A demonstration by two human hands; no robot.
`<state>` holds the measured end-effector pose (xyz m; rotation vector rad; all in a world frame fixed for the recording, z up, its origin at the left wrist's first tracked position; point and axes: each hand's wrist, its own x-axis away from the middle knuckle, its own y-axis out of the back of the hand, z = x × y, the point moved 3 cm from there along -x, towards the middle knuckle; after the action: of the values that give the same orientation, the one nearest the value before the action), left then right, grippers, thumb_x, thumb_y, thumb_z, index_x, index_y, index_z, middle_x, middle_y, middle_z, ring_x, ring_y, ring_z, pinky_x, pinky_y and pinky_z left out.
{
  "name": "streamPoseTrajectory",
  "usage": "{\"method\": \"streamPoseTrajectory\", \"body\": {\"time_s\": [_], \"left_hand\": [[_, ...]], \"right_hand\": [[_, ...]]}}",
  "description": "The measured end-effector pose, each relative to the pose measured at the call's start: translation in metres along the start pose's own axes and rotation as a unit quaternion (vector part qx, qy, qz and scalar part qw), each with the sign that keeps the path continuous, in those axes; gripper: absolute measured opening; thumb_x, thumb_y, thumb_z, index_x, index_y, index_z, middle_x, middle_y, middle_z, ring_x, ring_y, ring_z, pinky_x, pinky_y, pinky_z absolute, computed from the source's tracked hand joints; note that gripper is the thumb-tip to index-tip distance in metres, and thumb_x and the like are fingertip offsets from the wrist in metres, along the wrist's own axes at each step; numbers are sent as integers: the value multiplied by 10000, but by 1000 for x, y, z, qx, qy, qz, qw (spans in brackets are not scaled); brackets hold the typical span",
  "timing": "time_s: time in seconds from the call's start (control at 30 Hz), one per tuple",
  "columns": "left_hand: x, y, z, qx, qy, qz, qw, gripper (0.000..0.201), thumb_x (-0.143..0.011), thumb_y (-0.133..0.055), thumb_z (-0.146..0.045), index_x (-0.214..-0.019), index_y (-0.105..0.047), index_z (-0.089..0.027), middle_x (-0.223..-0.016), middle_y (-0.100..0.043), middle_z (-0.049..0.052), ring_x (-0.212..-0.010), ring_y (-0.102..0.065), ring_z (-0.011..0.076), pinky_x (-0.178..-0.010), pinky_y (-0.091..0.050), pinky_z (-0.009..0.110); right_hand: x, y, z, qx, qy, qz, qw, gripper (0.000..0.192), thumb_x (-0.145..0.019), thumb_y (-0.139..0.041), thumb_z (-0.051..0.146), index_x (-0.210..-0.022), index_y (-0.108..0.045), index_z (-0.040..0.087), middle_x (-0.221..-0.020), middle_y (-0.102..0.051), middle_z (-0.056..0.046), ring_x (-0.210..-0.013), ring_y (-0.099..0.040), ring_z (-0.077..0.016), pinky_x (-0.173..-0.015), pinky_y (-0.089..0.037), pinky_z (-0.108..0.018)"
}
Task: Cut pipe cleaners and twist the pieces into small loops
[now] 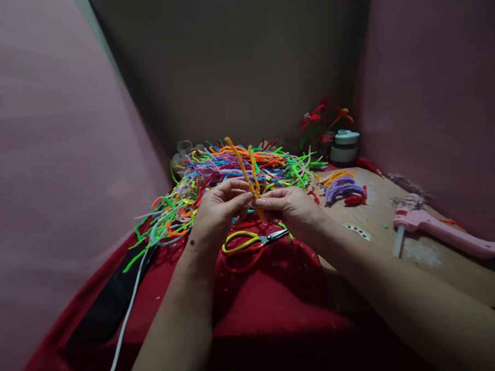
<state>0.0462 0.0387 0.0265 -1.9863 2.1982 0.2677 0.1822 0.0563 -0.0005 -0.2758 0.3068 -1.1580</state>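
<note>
Orange pipe cleaners (248, 169): two or three fuzzy stems, held upright at the centre of the frame, their lower ends pinched together, their tips fanning apart above the fingers.

Left hand (219, 209): fingertips closed on the stems' joined base from the left. Right hand (291, 206): thumb and forefinger closed on the same base from the right, the two hands nearly touching.

Step in hand (a judgement): the stems are being twisted or bound at their base. The next move calls for a firm pinch at the join with one hand while the other turns or bends the free ends; whether the twist is already set cannot be told.

Surroundings: heap of mixed-colour pipe cleaners (231, 171) just behind the hands; yellow-handled scissors (251, 239) on the red cloth (275, 296) just below them; small pile of purple and yellow bent pieces (341, 187) centre right; pink glue gun (442, 229) on the desk (394, 203) at right; finished red flowers (320, 120) beside a pale round container (345, 145) at the back.
</note>
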Motion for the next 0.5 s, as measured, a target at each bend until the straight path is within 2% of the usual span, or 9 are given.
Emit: {"method": "streamPoseTrajectory", "body": {"time_s": [0.13,0.23,0.33,0.43,0.5], "left_hand": [[0,-3,0,-1,-31,23,999,157,-674,-711,-220,-770,-608,-151,-596,-564,-37,-467,-466,48,-454,-363,166],[0,-2,-2,-37,-71,-5,997,120,-668,-712,-210,-723,-625,-148,-585,-551,-38,-485,-458,55,-467,-375,174],[1,0,-5,-86,-112,-27,990,114,-674,-705,-209,-772,-672,-161,-698,-604,-8,-578,-505,82,-525,-416,194],[0,2,-6,-151,-146,-5,978,133,-705,-684,-228,-826,-705,-177,-823,-623,24,-729,-548,122,-632,-449,222],[0,3,-7,-194,-165,22,967,122,-726,-667,-231,-830,-709,-185,-834,-610,27,-776,-549,134,-673,-450,233]], "right_hand": [[-3,0,-4,14,-8,36,999,196,-536,-742,263,-504,-612,120,-436,-506,24,-394,-379,-52,-408,-213,-226],[-3,1,-3,-2,-33,37,999,191,-522,-743,245,-508,-604,115,-451,-510,22,-400,-384,-51,-407,-208,-221],[-1,1,0,-13,-57,25,998,144,-535,-720,194,-521,-603,111,-476,-531,16,-420,-405,-50,-426,-245,-212],[0,2,1,-16,-76,20,997,128,-551,-701,160,-514,-588,110,-475,-525,23,-426,-408,-44,-444,-274,-206],[0,2,0,-14,-75,35,996,149,-554,-709,164,-511,-577,110,-466,-511,34,-420,-399,-38,-443,-271,-204]]}}
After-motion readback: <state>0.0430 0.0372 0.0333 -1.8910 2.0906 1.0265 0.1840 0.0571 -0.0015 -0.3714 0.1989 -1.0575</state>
